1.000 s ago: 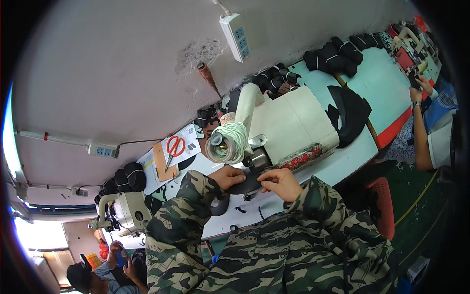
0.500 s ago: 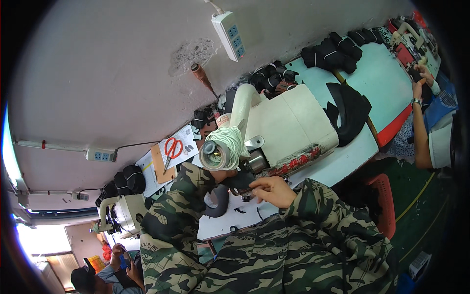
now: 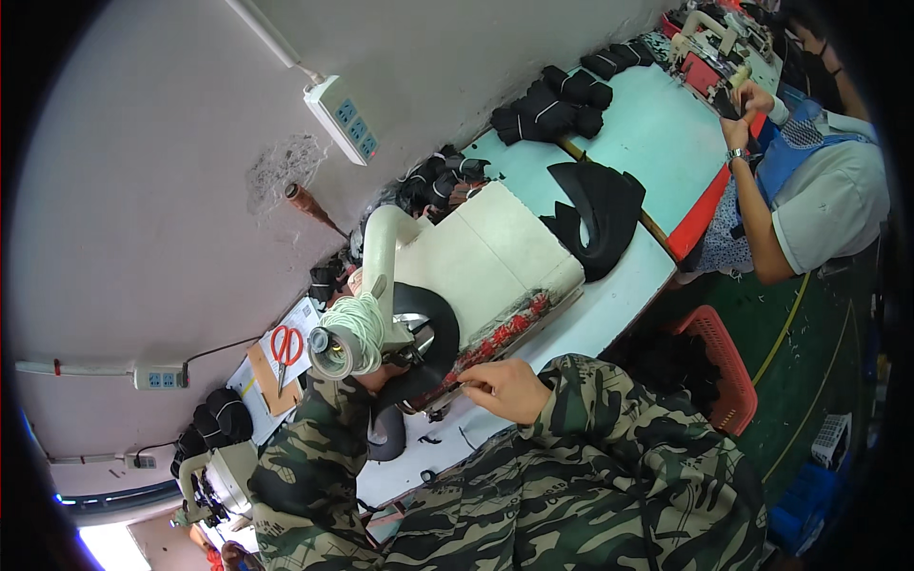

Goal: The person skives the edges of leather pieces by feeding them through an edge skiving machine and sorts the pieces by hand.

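A curved black fabric piece (image 3: pixel 440 333) is up against the needle end of a cream sewing machine (image 3: pixel 486 257). My left hand (image 3: pixel 381 376) grips its lower left edge; the lamp and sleeve hide most of those fingers. My right hand (image 3: pixel 509 390) is beside the machine's front edge, near the piece but apart from it. Its fingers are curled together, and whatever they may hold is too small to make out. Below my left hand, another dark curved piece (image 3: pixel 388 436) lies on the white tabletop (image 3: pixel 457 452).
A lamp wound with pale cord (image 3: pixel 347 338) stands close to my left hand. Red-handled scissors (image 3: pixel 284 350) lie on papers at left. More black cut pieces (image 3: pixel 605 214) and tied bundles (image 3: pixel 552 107) lie beyond the machine. A red basket (image 3: pixel 728 381) stands at right. A co-worker (image 3: pixel 809 200) sits farther right.
The view has swung right. The black piece has come up from beside the lamp to the machine's needle end. My right hand has drawn away from it, fingers curling in.
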`<state>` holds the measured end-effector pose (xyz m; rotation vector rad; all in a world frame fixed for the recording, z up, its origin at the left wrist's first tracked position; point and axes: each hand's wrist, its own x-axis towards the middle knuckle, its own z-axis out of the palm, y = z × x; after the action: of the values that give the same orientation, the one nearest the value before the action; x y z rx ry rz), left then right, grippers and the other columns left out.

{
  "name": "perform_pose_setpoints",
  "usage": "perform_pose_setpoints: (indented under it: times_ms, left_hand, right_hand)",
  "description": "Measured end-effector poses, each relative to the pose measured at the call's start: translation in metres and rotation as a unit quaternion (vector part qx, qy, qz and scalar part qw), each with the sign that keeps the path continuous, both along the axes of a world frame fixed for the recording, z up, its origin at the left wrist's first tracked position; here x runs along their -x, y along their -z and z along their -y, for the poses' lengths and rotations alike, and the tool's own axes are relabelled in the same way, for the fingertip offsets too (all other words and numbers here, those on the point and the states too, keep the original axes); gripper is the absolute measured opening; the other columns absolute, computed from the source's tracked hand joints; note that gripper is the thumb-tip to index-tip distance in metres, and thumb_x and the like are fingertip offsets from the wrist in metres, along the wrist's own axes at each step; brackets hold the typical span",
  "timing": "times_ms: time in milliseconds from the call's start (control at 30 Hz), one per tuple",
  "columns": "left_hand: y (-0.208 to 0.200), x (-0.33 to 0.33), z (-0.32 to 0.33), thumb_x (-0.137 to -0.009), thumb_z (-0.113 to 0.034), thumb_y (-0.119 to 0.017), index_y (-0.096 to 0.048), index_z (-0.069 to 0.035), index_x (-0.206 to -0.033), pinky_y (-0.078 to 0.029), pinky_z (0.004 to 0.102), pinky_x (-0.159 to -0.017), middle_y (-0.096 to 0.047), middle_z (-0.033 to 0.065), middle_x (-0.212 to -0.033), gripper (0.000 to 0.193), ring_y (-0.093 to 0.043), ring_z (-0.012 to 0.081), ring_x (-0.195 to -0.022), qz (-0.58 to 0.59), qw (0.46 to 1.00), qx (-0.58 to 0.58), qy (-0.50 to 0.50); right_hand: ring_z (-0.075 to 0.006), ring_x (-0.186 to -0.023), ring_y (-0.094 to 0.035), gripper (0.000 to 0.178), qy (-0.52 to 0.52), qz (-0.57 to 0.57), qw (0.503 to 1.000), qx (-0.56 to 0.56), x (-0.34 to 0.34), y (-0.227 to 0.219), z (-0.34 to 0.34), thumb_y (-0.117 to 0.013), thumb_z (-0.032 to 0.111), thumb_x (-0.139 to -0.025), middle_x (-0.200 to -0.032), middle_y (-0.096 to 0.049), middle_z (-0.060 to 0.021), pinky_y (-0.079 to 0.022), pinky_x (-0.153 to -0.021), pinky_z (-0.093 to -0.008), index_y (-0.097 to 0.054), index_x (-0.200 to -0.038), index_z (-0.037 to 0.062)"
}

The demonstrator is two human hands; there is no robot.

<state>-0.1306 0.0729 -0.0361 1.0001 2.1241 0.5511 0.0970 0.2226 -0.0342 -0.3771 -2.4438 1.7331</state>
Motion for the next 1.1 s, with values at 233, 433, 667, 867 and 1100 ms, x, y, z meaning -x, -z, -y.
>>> perform_pose_setpoints:
  times_ms: [233, 433, 667, 867, 1100]
  left_hand:
    - [-0.036, -0.079, -0.003, -0.094, -0.020, -0.041, -0.053, 0.001, -0.096, -0.042, 0.0227, -0.047, -0.058, 0.0091, -0.070, 0.024, -0.053, 0.0129, -0.046, 0.327, 0.936, -0.013, -0.127]
    - [-0.083, -0.106, -0.026, -0.095, -0.018, -0.036, -0.045, 0.002, -0.119, -0.040, 0.0187, -0.042, -0.059, 0.0109, -0.095, 0.033, -0.054, 0.0107, -0.045, 0.198, 0.932, -0.242, -0.183]
    - [-0.090, -0.107, -0.040, -0.088, -0.011, -0.054, -0.054, 0.001, -0.106, -0.039, 0.0192, -0.045, -0.055, 0.0020, -0.078, 0.022, -0.049, 0.0045, -0.052, 0.355, 0.922, -0.145, -0.048]
    - [-0.087, -0.115, -0.058, -0.091, -0.017, -0.050, -0.053, -0.001, -0.086, -0.032, 0.0198, -0.036, -0.049, 0.0014, -0.061, 0.017, -0.046, 0.0072, -0.039, 0.310, 0.935, -0.159, -0.058]
    - [-0.079, -0.108, -0.063, -0.096, -0.028, -0.038, -0.047, -0.003, -0.087, -0.028, 0.0216, -0.031, -0.047, 0.0026, -0.056, 0.028, -0.047, 0.0128, -0.033, 0.549, 0.814, -0.162, -0.097]
  right_hand:
    - [-0.0219, -0.093, -0.056, 0.031, 0.031, -0.145, 0.918, -0.368, 0.010, -0.008, -0.011, -0.063, 0.010, -0.066, -0.094, -0.061, -0.0066, -0.033, -0.091, -0.0448, -0.061, -0.097, 0.0062]
    - [-0.0132, -0.075, -0.061, 0.018, 0.076, -0.075, 0.909, 0.403, 0.002, -0.056, -0.059, -0.051, 0.007, -0.088, -0.092, -0.062, -0.0080, -0.051, -0.062, -0.0261, -0.058, -0.102, -0.0018]
    - [-0.0128, -0.073, -0.060, 0.017, 0.066, -0.091, 0.892, 0.439, -0.008, -0.046, -0.071, -0.052, 0.010, -0.088, -0.087, -0.063, -0.0062, -0.050, -0.063, -0.0249, -0.059, -0.099, -0.0021]
    - [-0.0079, -0.075, -0.057, 0.018, 0.019, -0.027, 0.923, 0.384, -0.015, -0.049, -0.068, -0.060, 0.007, -0.083, -0.087, -0.063, -0.0021, -0.047, -0.065, -0.0224, -0.061, -0.099, -0.0003]
    - [-0.0069, -0.078, -0.056, 0.017, 0.030, -0.052, 0.908, 0.414, -0.010, -0.048, -0.061, -0.062, 0.006, -0.082, -0.087, -0.063, -0.0016, -0.047, -0.069, -0.0230, -0.062, -0.096, -0.0014]
